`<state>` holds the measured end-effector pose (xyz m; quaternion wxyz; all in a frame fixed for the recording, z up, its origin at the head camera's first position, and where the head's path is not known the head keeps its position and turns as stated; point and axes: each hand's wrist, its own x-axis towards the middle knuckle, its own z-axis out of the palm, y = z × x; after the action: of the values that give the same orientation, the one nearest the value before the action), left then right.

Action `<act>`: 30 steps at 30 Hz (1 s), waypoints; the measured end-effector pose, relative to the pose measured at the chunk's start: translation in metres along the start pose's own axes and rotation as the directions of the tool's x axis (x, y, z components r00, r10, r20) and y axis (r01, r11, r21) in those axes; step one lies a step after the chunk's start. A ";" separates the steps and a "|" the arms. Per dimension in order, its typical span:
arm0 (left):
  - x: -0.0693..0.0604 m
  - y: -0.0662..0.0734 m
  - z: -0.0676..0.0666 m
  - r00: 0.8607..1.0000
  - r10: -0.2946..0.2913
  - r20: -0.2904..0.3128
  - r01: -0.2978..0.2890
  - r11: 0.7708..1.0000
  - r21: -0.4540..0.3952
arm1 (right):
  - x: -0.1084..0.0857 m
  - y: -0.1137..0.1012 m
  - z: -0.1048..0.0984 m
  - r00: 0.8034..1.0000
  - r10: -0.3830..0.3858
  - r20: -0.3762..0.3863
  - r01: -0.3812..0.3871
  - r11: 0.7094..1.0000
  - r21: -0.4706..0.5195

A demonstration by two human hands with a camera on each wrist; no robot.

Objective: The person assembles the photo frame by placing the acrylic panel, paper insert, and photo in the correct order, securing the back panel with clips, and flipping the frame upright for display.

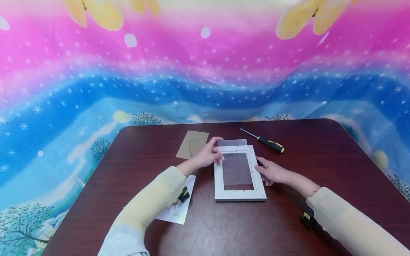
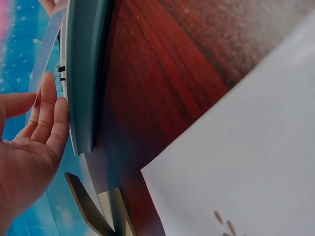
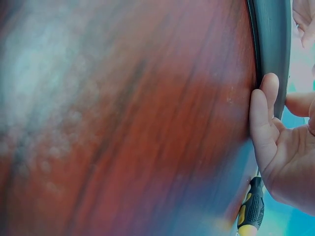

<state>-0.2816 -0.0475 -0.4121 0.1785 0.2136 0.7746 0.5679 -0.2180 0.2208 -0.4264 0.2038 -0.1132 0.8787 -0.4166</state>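
White rectangular picture frame (image 1: 240,195), over dark reddish-brown tabletop (image 1: 320,153); clear rectangular sheet (image 1: 236,168) across its opening, projecting past far edge. Left hand (image 1: 209,153): pinching sheet. Right hand (image 1: 272,171): gripping frame's right side.

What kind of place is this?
Probably an indoor craft table or filming corner: a dark red-brown, wood-grained table stands before a pink-and-blue, snowflake-patterned cloth backdrop, with a white rectangular picture frame and a black-and-yellow screwdriver.

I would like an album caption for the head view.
Left hand at a clear sheet, right hand gripping a white frame, screwdriver lying nearby.
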 end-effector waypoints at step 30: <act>0.001 0.005 0.003 0.994 0.010 0.107 -0.038 0.966 0.257 | -0.001 -0.001 0.000 1.000 0.006 0.000 -0.006 1.000 0.006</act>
<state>-0.2799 -0.0431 -0.4085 0.1825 0.2739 0.8290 0.4522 -0.2170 0.2199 -0.4253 0.2053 -0.1100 0.8777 -0.4187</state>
